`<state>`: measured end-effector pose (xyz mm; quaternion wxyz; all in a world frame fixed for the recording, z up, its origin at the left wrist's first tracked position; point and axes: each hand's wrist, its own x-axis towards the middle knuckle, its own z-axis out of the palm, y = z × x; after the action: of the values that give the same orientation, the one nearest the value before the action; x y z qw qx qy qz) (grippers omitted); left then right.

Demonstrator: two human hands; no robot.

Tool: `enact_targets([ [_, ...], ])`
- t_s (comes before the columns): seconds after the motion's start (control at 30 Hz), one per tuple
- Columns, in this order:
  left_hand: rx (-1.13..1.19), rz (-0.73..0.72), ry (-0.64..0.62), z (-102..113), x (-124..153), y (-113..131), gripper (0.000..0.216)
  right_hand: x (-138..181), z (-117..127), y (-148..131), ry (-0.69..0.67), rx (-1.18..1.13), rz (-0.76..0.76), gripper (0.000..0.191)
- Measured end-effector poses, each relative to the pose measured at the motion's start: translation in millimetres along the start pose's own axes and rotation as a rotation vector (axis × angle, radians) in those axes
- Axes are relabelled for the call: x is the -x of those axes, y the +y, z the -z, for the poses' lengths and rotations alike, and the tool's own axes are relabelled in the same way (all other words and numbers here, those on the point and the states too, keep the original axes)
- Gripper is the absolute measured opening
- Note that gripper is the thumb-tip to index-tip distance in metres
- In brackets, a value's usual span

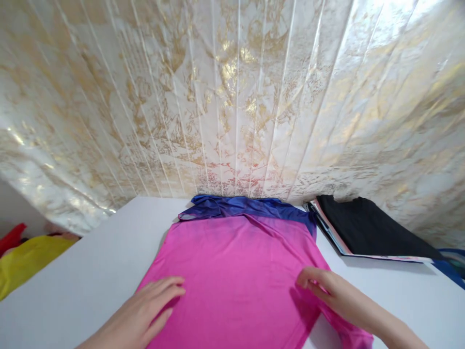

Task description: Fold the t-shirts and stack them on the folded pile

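Note:
A pink garment [232, 271], shading to dark blue [243, 206] at its far end, is spread over the white table. My left hand [152, 305] is over its left side, fingers stretched out and slightly apart, holding nothing. Above the right edge, my right hand [321, 286] has loosely bent fingers with a gap between thumb and forefinger; no cloth shows between them. A shadow falls on the pink cloth below that hand. One pink sleeve [354, 332] with a darker end extends beneath my right forearm.
Folded clothes with a black shirt [366, 228] on top lie at the right of the white table [90, 261]. Yellow cloth [32, 257] and red cloth [12, 237] are beyond the left edge. Blue cloth [448, 271] lies at far right. A gold-patterned sheet [232, 97] hangs behind.

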<state>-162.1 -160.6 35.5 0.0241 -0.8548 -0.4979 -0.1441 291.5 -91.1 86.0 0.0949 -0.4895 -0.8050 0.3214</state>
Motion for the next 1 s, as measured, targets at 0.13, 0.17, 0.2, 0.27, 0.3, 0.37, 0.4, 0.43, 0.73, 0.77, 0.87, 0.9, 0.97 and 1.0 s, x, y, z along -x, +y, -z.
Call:
enact_targets([
  [0.13, -0.050, -0.099, -0.042, -17.0, -21.7, 16.6, 0.041, -8.6, -11.3, -10.9, -0.050, -0.009, 0.017, 0.023],
  [0.17, -0.063, -0.107, -0.040, -21.5, -20.0, 19.5, 0.046, -3.7, -13.1, -9.5, -0.093, 0.000, -0.003, 0.022],
  [0.2, -0.071, -0.111, -0.039, -25.5, -16.7, 21.4, 0.051, 3.2, -13.9, -6.9, -0.139, 0.009, -0.031, 0.021],
  [0.27, -0.072, -0.105, -0.035, -31.9, -8.4, 21.6, 0.055, 20.4, -12.8, -0.2, -0.205, 0.063, -0.117, 0.018],
  [0.3, -0.070, -0.096, -0.034, -34.6, -4.5, 20.1, 0.056, 29.7, -11.3, 3.1, -0.217, 0.118, -0.174, 0.016],
  [0.37, -0.070, -0.075, -0.033, -40.0, 1.5, 15.3, 0.057, 47.9, -8.3, 8.3, -0.235, 0.290, -0.310, 0.010],
  [0.4, -0.072, -0.067, -0.034, -43.0, 3.6, 12.9, 0.057, 56.3, -7.7, 9.8, -0.250, 0.391, -0.375, 0.008],
  [0.43, -0.074, -0.060, -0.032, -45.8, 5.3, 11.1, 0.057, 63.8, -7.9, 10.8, -0.270, 0.483, -0.430, 0.007],
  [0.73, -0.072, -0.281, -0.104, -21.8, 3.7, 54.6, 0.059, 86.2, -24.7, 23.8, -0.158, 0.737, -0.488, 0.025],
  [0.77, -0.066, -0.309, -0.120, -17.2, 2.4, 60.9, 0.058, 85.1, -24.0, 26.8, -0.105, 0.751, -0.492, 0.027],
  [0.87, -0.058, -0.329, -0.139, -11.7, 0.1, 70.4, 0.058, 86.1, -23.3, 33.2, 0.003, 0.748, -0.502, 0.027],
  [0.9, -0.060, -0.326, -0.136, -12.3, 0.1, 70.9, 0.059, 88.3, -25.0, 33.9, 0.019, 0.720, -0.491, 0.024],
  [0.97, -0.064, -0.327, -0.134, -14.9, 0.9, 70.2, 0.059, 94.2, -32.3, 32.7, 0.034, 0.635, -0.444, 0.017],
  [1.0, -0.065, -0.330, -0.136, -16.1, 1.3, 70.1, 0.059, 97.0, -37.4, 31.3, 0.041, 0.600, -0.422, 0.018],
])
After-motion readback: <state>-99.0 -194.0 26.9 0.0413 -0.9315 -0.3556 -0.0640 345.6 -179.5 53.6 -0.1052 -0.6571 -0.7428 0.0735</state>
